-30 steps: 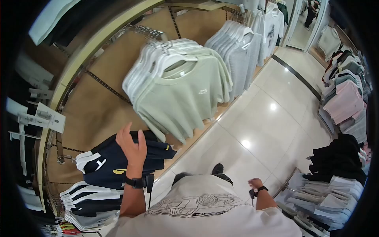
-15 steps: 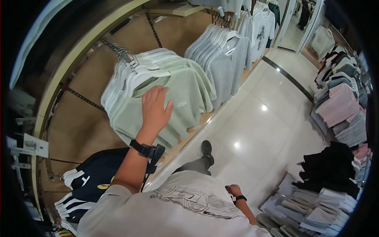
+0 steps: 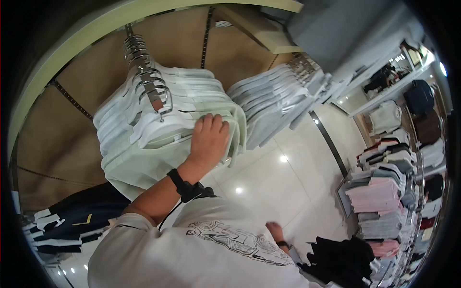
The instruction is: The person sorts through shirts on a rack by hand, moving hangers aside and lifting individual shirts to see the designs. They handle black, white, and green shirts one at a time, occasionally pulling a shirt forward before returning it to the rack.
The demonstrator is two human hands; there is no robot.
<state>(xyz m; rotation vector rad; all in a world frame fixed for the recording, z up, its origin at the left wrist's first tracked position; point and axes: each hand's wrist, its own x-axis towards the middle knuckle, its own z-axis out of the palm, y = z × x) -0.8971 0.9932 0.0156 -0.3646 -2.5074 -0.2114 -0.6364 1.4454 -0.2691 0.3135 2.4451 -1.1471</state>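
Note:
My left hand (image 3: pixel 210 141) has its fingers curled over the shoulder of a pale green shirt (image 3: pixel 149 161), the front one on a rail. The shirt hangs on a white hanger (image 3: pixel 161 128), whose far arm runs under or beside my fingers. More hangers with pale green and white shirts (image 3: pixel 114 111) are packed behind it, their metal hooks (image 3: pixel 146 72) on the rail. My fingertips are partly hidden by the cloth. Low at my right side is my right hand (image 3: pixel 274 231), smeared by motion, away from the clothes.
Grey shirts (image 3: pixel 273 91) hang on the neighbouring rail, dark navy garments (image 3: pixel 91 206) at lower left. A beige shelf edge (image 3: pixel 72 45) curves overhead. Across the tiled floor (image 3: pixel 269 185), pink garments (image 3: pixel 377 196) and black ones (image 3: pixel 336 261) line the right side.
My left hand has gone from in front of the green shirt's neckline to its shoulder, fingers now bent over it. The view has come closer to the rail and turned.

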